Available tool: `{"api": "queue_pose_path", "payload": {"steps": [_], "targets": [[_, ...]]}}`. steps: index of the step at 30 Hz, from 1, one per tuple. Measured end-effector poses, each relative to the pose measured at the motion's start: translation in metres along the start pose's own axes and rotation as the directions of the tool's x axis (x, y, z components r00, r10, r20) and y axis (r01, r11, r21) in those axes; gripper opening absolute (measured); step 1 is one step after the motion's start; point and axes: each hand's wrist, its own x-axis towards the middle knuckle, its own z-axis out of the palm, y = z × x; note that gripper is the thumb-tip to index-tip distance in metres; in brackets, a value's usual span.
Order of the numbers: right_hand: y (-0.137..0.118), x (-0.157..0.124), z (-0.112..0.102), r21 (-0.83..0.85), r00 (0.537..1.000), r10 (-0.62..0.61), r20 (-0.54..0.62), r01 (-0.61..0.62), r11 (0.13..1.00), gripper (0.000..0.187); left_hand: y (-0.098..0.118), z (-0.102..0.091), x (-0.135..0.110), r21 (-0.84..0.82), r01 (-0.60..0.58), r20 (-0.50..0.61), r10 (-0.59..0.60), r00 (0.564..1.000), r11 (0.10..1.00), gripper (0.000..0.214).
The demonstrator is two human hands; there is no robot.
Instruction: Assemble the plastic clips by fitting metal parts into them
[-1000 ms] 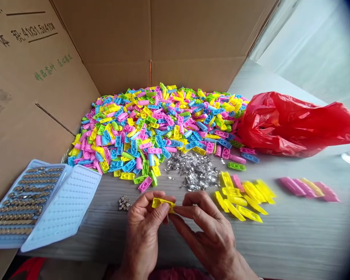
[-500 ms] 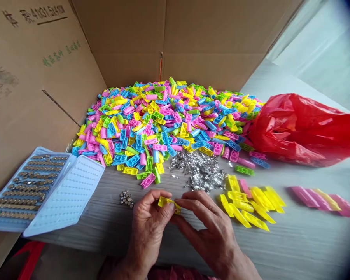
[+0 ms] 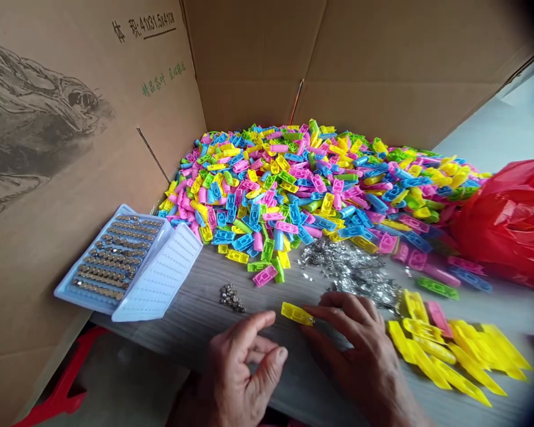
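Observation:
Between the thumb and fingers of my right hand [image 3: 358, 341] is a small yellow plastic casing [image 3: 297, 314], held by its right end above the table. My left hand [image 3: 251, 362] is apart from it, just to the left, with thumb and forefinger spread and nothing between them. A little cluster of button cells [image 3: 232, 298] lies beyond my left fingers. Past my right hand spreads a heap of small shiny metal pieces [image 3: 351, 267]. Several yellow casings [image 3: 445, 347], with a pink one [image 3: 438, 317] among them, lie to the right of my right hand.
A large pile of pink, blue, green and yellow casings [image 3: 276, 184] rests against the cardboard walls [image 3: 360, 65]. At left, an open blister tray [image 3: 120, 261] holds rows of button cells near the table edge. A red plastic bag [image 3: 511, 219] sits at right.
My left hand has let go of the yellow casing and drawn away to the left; my right hand alone holds it now. The view has swung left, shifting everything rightward.

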Motion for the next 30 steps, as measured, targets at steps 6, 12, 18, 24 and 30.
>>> {"api": "queue_pose_path", "payload": {"steps": [6, 12, 18, 24, 30], "targets": [[0.005, -0.001, 0.006, -0.065, 0.993, -0.035, 0.113, 0.043, 0.997, 0.015, -0.005, -0.019, -0.011, 0.133, -0.001, -0.224, 0.031, 0.974, 0.991, 0.006], [-0.033, 0.025, 0.003, 0.066, 0.987, -0.108, 0.116, 0.101, 0.993, 0.011, -0.009, -0.042, -0.006, 0.221, 0.0, -0.255, 0.058, 0.965, 0.975, 0.007], [-0.063, 0.049, 0.03, 0.046, 0.947, -0.184, 0.262, 0.179, 0.983, 0.004, -0.013, -0.051, -0.002, 0.252, -0.002, -0.28, 0.075, 0.957, 0.968, 0.006], [-0.058, 0.05, 0.04, 0.076, 0.939, -0.178, 0.296, 0.163, 0.984, 0.013, -0.019, -0.052, -0.002, 0.2, 0.019, -0.281, 0.039, 0.959, 0.98, 0.007], [-0.056, 0.046, 0.032, 0.195, 0.97, -0.159, 0.181, 0.124, 0.973, 0.01, -0.013, -0.051, 0.004, 0.023, 0.043, -0.288, -0.034, 0.957, 0.999, 0.007]]}}
